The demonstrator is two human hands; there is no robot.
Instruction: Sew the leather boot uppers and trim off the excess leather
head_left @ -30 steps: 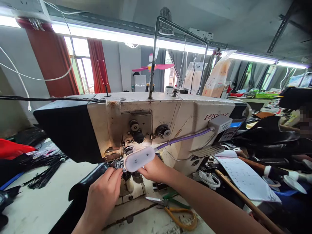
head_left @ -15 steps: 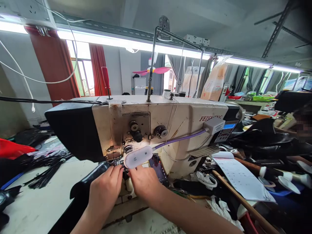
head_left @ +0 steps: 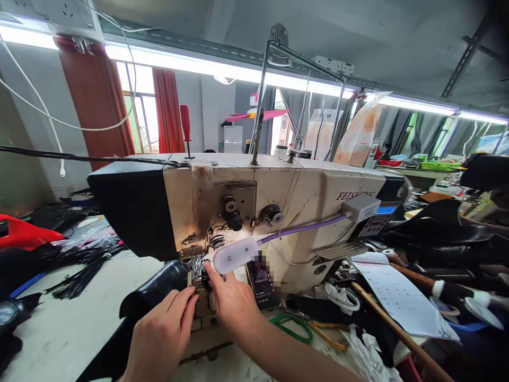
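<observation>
A cream industrial sewing machine (head_left: 318, 207) with a black left end fills the middle of the view. A white oval lamp (head_left: 234, 255) on a purple gooseneck hangs in front of the needle area (head_left: 198, 268). My left hand (head_left: 161, 334) rests on black leather (head_left: 159, 286) lying under the needle, fingertips close to the presser foot. My right hand (head_left: 233, 307) reaches from the right, its fingertips at the needle area just below the lamp. Whether the fingers pinch anything is hidden.
A phone (head_left: 262, 284) leans against the machine's base. Scissors with green and yellow handles (head_left: 296, 326) lie to the right. A printed sheet (head_left: 401, 297) and a wooden stick (head_left: 397, 329) sit further right, with black leather piles behind. Black straps (head_left: 79, 276) lie at left.
My right hand has moved left from beside the lamp to the needle area. My left hand has slid slightly down along the black leather. The view has shifted, so the machine sits further right.
</observation>
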